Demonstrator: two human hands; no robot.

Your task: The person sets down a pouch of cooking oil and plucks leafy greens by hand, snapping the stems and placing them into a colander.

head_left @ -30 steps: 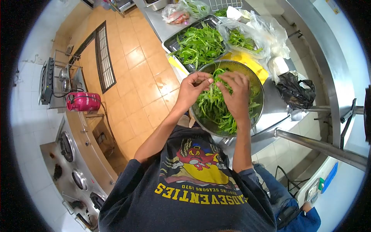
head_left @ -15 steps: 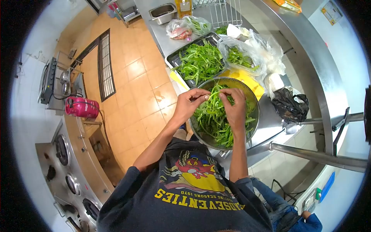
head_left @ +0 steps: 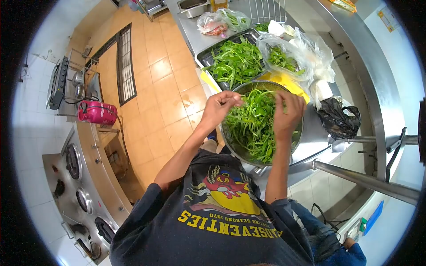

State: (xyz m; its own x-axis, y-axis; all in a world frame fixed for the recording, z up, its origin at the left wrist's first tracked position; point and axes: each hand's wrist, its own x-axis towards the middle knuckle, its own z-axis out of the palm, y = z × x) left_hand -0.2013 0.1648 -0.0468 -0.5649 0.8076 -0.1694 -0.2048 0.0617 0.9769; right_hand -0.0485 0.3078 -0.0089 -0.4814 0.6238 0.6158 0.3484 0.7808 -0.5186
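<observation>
Leafy green stems [head_left: 253,126] lie in a round mesh strainer [head_left: 237,156] in front of me. Over its left rim is my left hand [head_left: 222,106], thumb and fingertips pinched together; anything between them is too small to name. My right hand [head_left: 288,113] is over the right part of the strainer, its bent fingers pinching the end of a thin green stem [head_left: 266,91]. Behind the strainer, a dark tray [head_left: 205,57] holds more leafy greens [head_left: 237,60]. Beside them, a clear plastic bag [head_left: 266,42] contains further greens.
Yellow material [head_left: 284,81] lies behind the strainer. A black plastic bag [head_left: 339,117] sits to the right, near a metal pipe [head_left: 364,181]. A pink gas cylinder [head_left: 97,113] and a stove [head_left: 84,199] are at left. Another person's blue sleeve [head_left: 350,257] shows at lower right.
My hands were close together over the greens and are now farther apart, the right one having moved right. The view has shifted slightly.
</observation>
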